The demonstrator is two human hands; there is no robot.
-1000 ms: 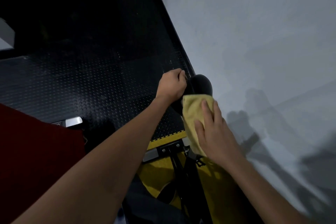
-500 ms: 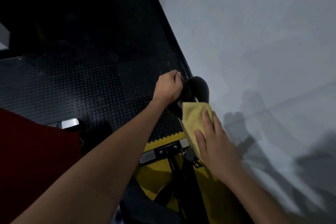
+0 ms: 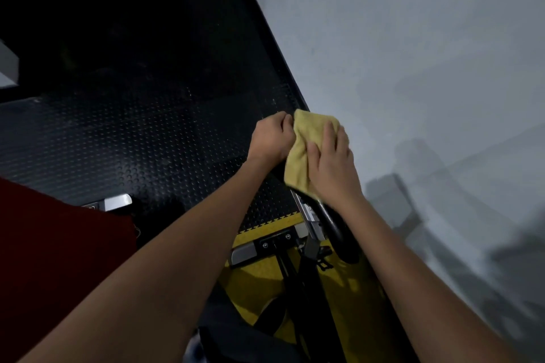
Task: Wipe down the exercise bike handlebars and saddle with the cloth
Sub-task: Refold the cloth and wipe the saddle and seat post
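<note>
A yellow cloth [image 3: 303,150] lies draped over the wide end of the exercise bike's black saddle [image 3: 339,230]. Only the saddle's narrow black end shows below my wrist. My right hand [image 3: 333,162] lies on top of the cloth with fingers spread, pressing it onto the saddle. My left hand [image 3: 271,140] is curled round the saddle's left edge, right beside the cloth. The handlebars are not in view.
The bike's black frame [image 3: 295,274] and seat post stand on a yellow mat [image 3: 259,268]. Black studded flooring [image 3: 147,141] spreads to the left. A grey wall [image 3: 413,68] runs close along the right. A red surface [image 3: 59,244] and a silver bracket [image 3: 118,202] are at lower left.
My right hand has slid the cloth forward from the saddle's narrow part up over its wide end. My left hand has kept its grip.
</note>
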